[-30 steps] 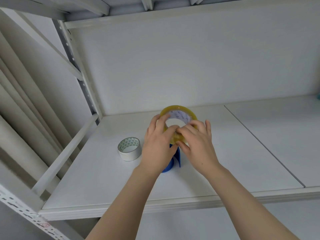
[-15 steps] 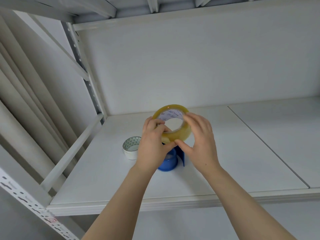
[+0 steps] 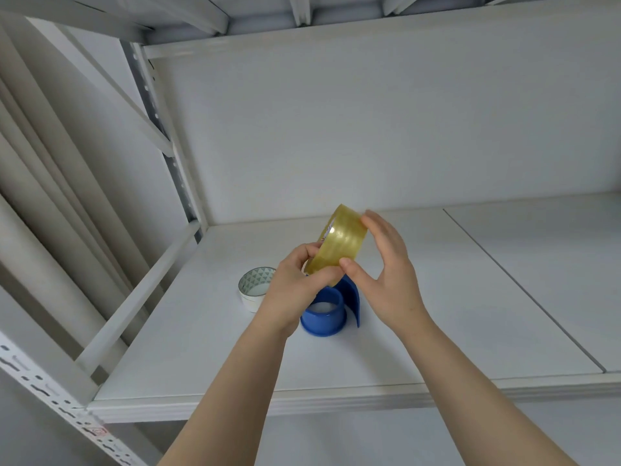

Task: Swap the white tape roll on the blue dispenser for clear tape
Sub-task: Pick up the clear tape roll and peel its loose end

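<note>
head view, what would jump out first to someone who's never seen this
The yellowish clear tape roll, held up on edge between the left hand and right hand above the shelf. Below it stands the blue dispenser, empty, with the white tape roll left of it.

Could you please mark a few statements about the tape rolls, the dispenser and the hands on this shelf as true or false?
1. Both hands hold the clear tape roll in the air above the shelf. True: the left hand and right hand grip it.
2. The white tape roll sits on the blue dispenser. False: it lies on the shelf, left of the dispenser.
3. The dispenser's hub has no roll on it. True.
4. The clear roll lies flat on the shelf. False: it is held up, tilted on edge.
5. The dispenser stands on the shelf below the hands. True.
</note>
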